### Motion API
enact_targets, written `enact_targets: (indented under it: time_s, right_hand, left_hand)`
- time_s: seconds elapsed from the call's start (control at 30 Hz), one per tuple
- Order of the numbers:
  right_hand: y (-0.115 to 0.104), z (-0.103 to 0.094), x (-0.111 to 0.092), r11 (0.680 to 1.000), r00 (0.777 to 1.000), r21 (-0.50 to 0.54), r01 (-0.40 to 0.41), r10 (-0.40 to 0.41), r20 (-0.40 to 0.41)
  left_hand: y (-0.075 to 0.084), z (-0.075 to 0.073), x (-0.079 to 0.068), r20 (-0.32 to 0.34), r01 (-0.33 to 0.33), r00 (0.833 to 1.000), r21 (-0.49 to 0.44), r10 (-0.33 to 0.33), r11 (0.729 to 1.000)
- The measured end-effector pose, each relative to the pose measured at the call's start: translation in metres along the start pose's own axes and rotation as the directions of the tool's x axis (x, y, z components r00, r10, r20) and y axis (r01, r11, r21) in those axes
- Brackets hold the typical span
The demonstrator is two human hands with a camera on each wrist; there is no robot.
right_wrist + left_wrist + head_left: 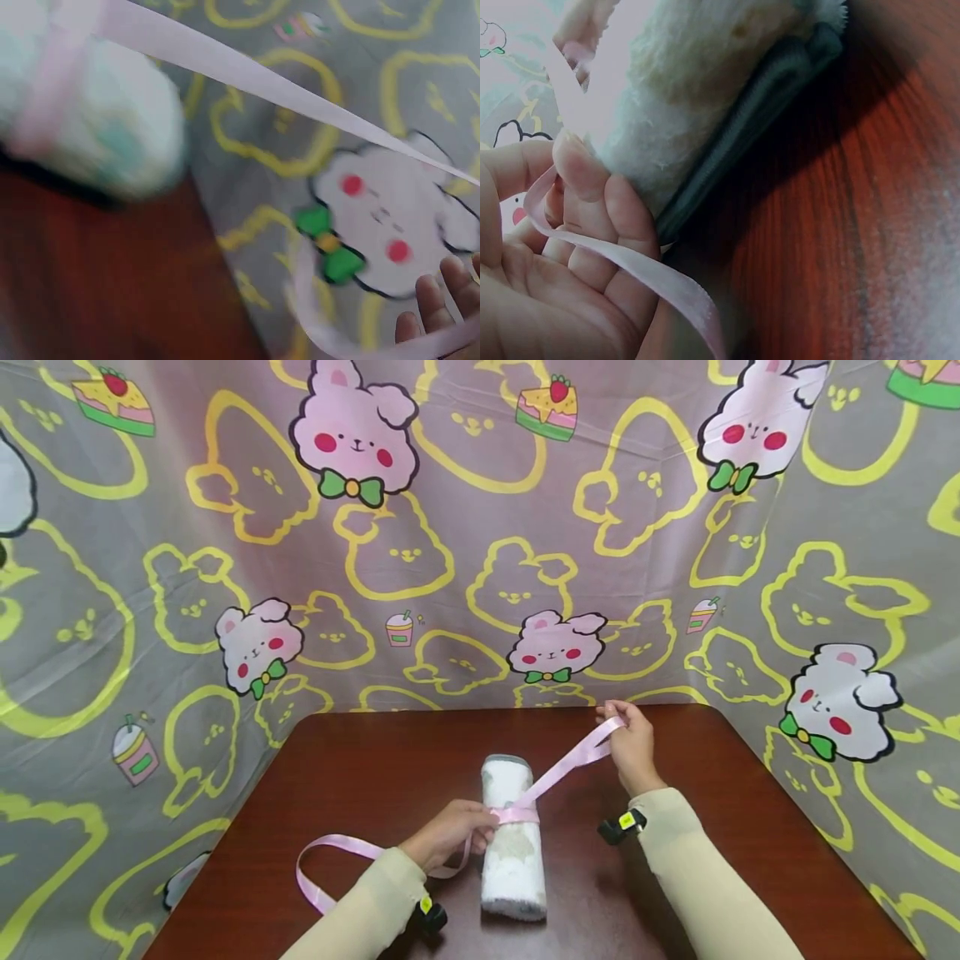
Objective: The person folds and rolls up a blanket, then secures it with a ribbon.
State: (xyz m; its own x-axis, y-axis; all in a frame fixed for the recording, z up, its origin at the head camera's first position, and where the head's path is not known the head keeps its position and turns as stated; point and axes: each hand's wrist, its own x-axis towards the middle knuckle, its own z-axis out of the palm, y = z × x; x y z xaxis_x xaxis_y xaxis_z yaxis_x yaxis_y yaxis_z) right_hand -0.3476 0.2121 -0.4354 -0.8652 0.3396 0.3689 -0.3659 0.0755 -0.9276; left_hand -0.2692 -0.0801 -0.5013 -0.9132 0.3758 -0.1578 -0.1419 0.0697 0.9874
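A rolled white fluffy cloth with grey-green patches and a dark grey edge lies lengthwise on the table. Around its middle runs a pink ribbon. At the roll's left side, my left hand pinches the ribbon between thumb and fingers, its fingertips against the cloth in the left wrist view. A loose tail of ribbon crosses that palm and loops onto the table. Up and to the right, my right hand holds the other stretch of ribbon, drawn taut from the roll. Its pinch is cut off in the right wrist view.
The dark red-brown wooden table has rounded far corners. Behind it and along both sides hangs a grey curtain printed with rabbits and yellow outlines. Black camera straps sit at both wrists.
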Motion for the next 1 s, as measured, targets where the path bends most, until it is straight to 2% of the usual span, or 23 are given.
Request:
enact_targets:
  time_s: [0.13,0.27,0.4,0.53,0.67,0.73,0.83,0.87,0.9,0.97,1.0]
  right_hand:
    - [-0.009,-0.031,0.013,0.999,0.999,-0.042,0.017,-0.018,-0.027]
    - [-0.007,-0.057,0.012,0.978,0.999,-0.203,0.041,-0.041,0.008]
    - [0.003,-0.083,0.004,0.892,0.991,-0.439,0.107,-0.058,0.122]
    - [0.018,-0.103,-0.003,0.802,0.964,-0.573,0.168,-0.012,0.265]
    - [0.032,-0.115,-0.008,0.713,0.921,-0.669,0.212,0.083,0.381]
    - [0.037,-0.118,-0.011,0.699,0.886,-0.689,0.193,0.178,0.428]
    - [0.039,-0.117,-0.015,0.694,0.805,-0.692,0.199,0.287,0.52]
    - [0.038,-0.114,-0.017,0.696,0.78,-0.686,0.213,0.302,0.548]
    - [0.038,-0.11,-0.019,0.689,0.759,-0.677,0.26,0.287,0.584]
    - [0.036,-0.097,-0.025,0.677,0.725,-0.642,0.36,0.23,0.649]
    - [0.035,-0.088,-0.03,0.683,0.715,-0.619,0.387,0.202,0.67]
  left_hand:
    - [0.001,0.0,0.001,0.012,0.005,1.0,0.001,-0.005,1.0]
    - [0.002,-0.002,0.001,0.021,-0.003,1.0,0.025,0.003,1.0]
    - [0.003,-0.005,-0.001,0.032,-0.006,0.999,0.043,0.005,0.999]
    - [0.003,-0.008,-0.004,0.038,-0.003,0.999,0.052,0.001,0.999]
    - [0.003,-0.014,-0.007,0.045,0.004,0.999,0.085,-0.007,0.996]
    - [0.005,-0.017,-0.008,0.052,0.005,0.999,0.107,-0.011,0.994]
    - [0.009,-0.025,-0.008,0.049,-0.004,0.999,0.147,-0.003,0.989]
    - [0.011,-0.028,-0.008,0.042,-0.008,0.999,0.16,0.002,0.987]
    - [0.013,-0.031,-0.008,0.032,-0.015,0.999,0.176,0.009,0.984]
    - [0.016,-0.037,-0.007,0.015,-0.027,1.0,0.206,0.025,0.978]
    - [0.017,-0.04,-0.008,0.009,-0.031,1.0,0.222,0.029,0.975]
